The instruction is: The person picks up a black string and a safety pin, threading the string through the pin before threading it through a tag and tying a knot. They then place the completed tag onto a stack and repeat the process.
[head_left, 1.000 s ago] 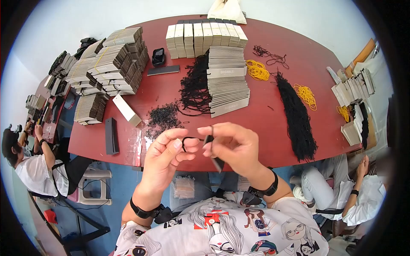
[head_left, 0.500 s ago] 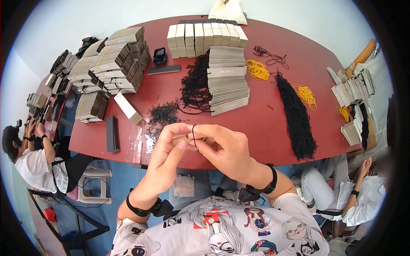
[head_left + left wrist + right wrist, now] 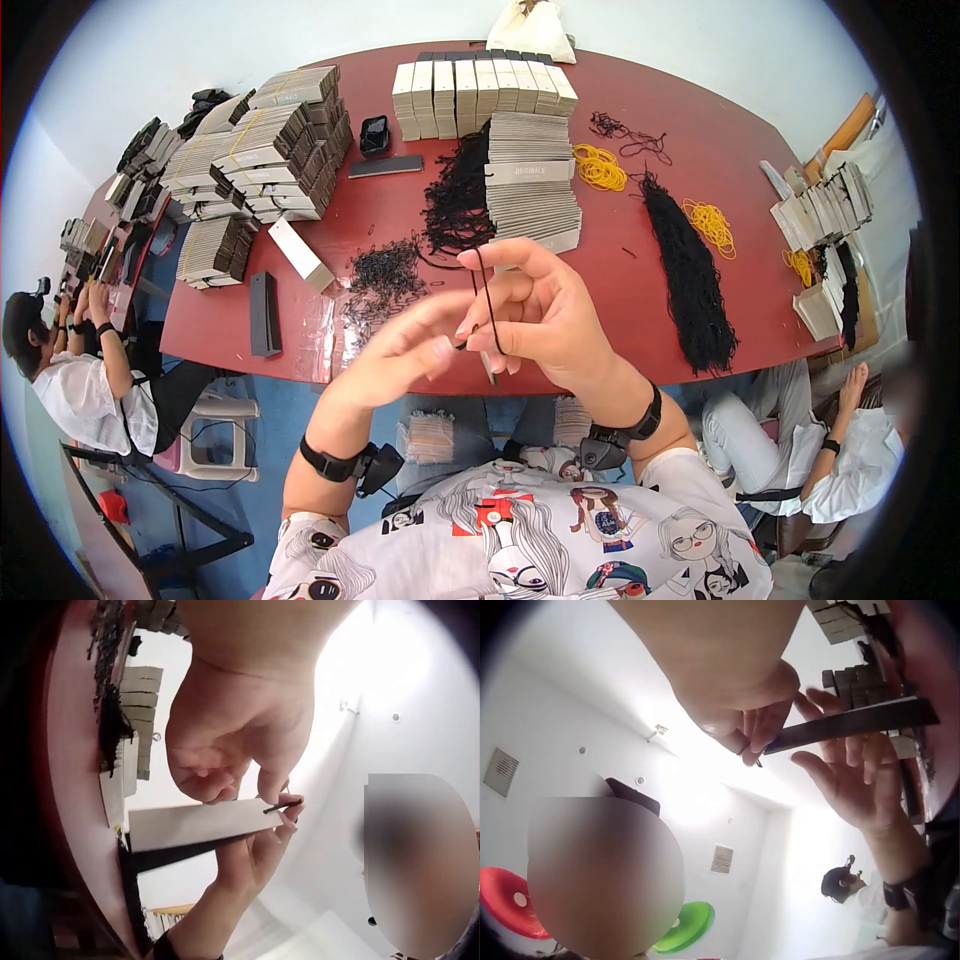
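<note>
My right hand point(image 3: 550, 315) holds a long narrow card tag, pale on one face and black on the other, by one end. A black cord loop point(image 3: 487, 295) is stretched between the raised index finger and the thumb of that hand. In the left wrist view the pale face of the tag point(image 3: 199, 823) shows, with cord at its end. Its dark side point(image 3: 847, 727) faces the right wrist camera. My left hand point(image 3: 400, 350), blurred in the head view, is close beside the tag, fingers loosely extended and thumb apart.
Behind the hands lie small black clips point(image 3: 385, 275), a fanned stack of grey tags point(image 3: 535, 210) and black cords point(image 3: 690, 270). Yellow rubber bands point(image 3: 600, 168) lie to the right. Bundled tag stacks point(image 3: 265, 140) stand at the left. People sit on both sides.
Both hands first came together over the cord. Then the right hand rose slightly, stretching the loop upright on its fingers, while the left hand drew a little away to the left.
</note>
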`<state>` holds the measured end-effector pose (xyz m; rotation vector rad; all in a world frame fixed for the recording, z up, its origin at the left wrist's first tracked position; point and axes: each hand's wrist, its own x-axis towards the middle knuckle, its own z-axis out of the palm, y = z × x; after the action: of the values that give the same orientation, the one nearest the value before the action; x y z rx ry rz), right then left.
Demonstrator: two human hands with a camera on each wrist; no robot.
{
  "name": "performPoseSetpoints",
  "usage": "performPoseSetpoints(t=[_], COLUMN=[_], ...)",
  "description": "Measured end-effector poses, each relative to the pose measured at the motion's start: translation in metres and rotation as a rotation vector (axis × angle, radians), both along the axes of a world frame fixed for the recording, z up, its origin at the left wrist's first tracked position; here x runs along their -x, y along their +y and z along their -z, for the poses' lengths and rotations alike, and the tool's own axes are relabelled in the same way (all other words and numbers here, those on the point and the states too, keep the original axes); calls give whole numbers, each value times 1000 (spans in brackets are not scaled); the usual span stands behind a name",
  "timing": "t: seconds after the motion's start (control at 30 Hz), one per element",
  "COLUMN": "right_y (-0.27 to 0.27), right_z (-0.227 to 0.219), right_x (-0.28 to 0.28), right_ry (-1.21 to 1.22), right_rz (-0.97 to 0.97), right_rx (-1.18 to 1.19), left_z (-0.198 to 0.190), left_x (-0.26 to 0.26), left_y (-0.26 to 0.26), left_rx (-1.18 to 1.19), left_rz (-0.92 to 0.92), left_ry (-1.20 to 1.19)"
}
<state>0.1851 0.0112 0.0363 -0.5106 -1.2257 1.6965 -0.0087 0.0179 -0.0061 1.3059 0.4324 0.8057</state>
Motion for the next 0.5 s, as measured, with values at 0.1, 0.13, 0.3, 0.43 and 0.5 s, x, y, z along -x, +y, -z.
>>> performPoseSetpoints(t=[0.1, 0.13, 0.3, 0.43, 0.5], right_y=[5, 7, 27, 37, 37], right_z=[-4, -5, -14, -25, -27], right_x=[-3, -6, -39, -30, -7], right_ry=[49, 47, -523, -121, 84], right_rz=[-30, -26, 434, 627, 510], right_rx=[22, 20, -308, -330, -479], left_z=[14, 20, 13, 3, -8], left_x=[-8, -5, 1, -4, -17], left_y=[3, 2, -4, -9, -13], left_rx=[28, 21, 35, 37, 4], left_rz=[96, -18, -163, -179, -116], left_ry=[-58, -31, 135, 197, 233])
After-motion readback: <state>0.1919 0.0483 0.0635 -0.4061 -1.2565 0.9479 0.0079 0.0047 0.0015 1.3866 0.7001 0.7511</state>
